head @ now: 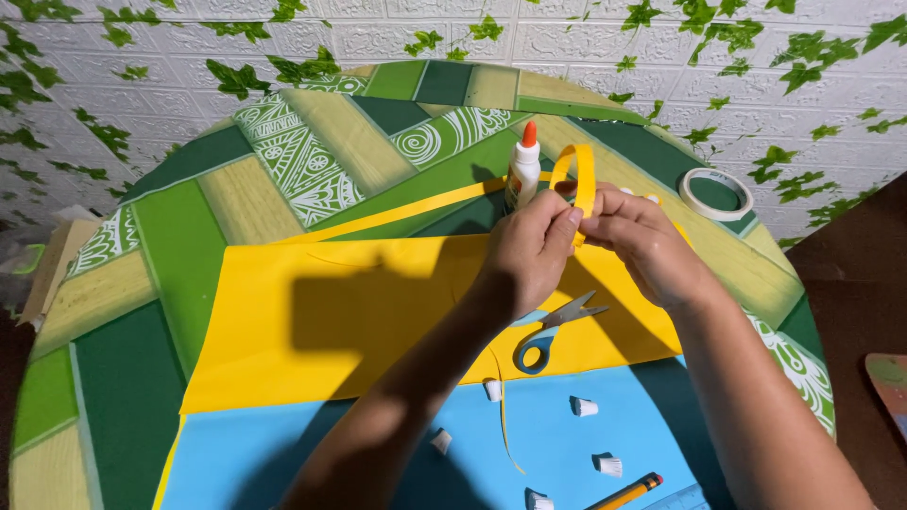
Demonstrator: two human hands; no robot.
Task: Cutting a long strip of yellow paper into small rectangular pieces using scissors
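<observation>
My left hand [531,247] and my right hand [635,238] meet above the table and pinch a yellow paper strip [578,175], which curls up into a loop between the fingers. The strip's long tail [406,210] runs left across the table. Under my hands lies a large yellow paper sheet [331,316], and nearer me a blue paper sheet [312,453]. Blue-handled scissors [548,331] rest on the yellow sheet just below my hands. A white glue bottle [522,170] with an orange cap stands upright right behind my left hand.
A round table with a green patterned cloth [179,246] holds everything. A roll of tape [716,194] lies at the far right. Several small white paper pieces [584,407] and a yellow pencil [625,492] lie on the blue sheet. A leaf-patterned wall stands behind.
</observation>
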